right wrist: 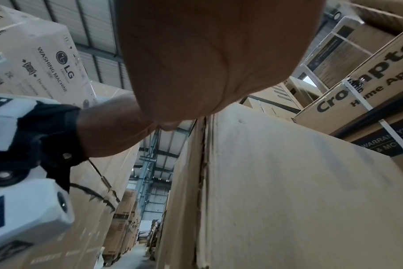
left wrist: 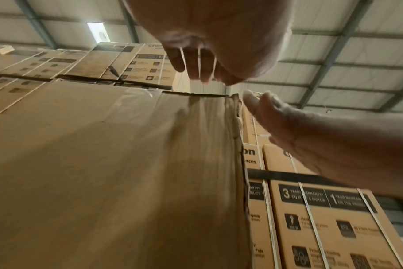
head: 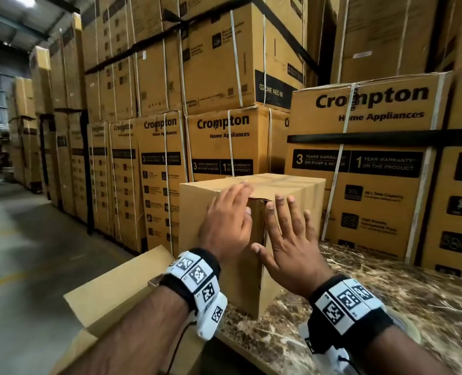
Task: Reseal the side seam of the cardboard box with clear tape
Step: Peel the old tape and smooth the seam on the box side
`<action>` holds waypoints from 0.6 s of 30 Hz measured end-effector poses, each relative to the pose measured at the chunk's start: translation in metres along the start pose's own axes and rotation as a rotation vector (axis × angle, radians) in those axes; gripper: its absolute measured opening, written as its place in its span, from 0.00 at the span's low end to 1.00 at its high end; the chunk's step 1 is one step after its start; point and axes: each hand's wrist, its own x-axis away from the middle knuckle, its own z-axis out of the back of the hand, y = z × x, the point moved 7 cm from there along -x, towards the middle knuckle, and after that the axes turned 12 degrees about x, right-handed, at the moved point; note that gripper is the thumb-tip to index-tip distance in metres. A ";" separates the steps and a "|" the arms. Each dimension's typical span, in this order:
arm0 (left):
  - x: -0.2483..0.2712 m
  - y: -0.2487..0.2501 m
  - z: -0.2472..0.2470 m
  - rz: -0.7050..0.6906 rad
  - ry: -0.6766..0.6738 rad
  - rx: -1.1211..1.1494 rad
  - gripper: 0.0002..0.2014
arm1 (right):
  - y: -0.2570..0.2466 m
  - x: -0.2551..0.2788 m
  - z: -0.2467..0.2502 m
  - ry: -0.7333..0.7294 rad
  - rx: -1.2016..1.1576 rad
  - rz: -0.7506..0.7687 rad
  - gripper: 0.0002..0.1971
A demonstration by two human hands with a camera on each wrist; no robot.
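Note:
A plain cardboard box (head: 194, 201) stands upright on a marble-patterned table (head: 386, 307), one vertical corner turned towards me. Its side seam (head: 264, 231) gapes along that corner, with a ragged dark slit. My left hand (head: 232, 209) lies flat on the face left of the seam, fingers straight and reaching the top edge. My right hand (head: 284, 239) lies flat on the face to the right, fingers spread. Neither hand holds anything. The left wrist view shows the torn seam edge (left wrist: 238, 136) and old clear tape (left wrist: 131, 102) on the box. No tape roll shows.
An open carton (head: 116, 288) stands below the table's left edge. Strapped Crompton boxes (head: 359, 158) are stacked high behind the table and to its right. A concrete aisle (head: 21, 253) runs along the left, past more stacked boxes.

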 end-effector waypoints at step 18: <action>-0.021 -0.023 -0.021 0.001 0.062 0.269 0.15 | 0.041 -0.044 0.034 0.346 -0.777 -0.046 0.19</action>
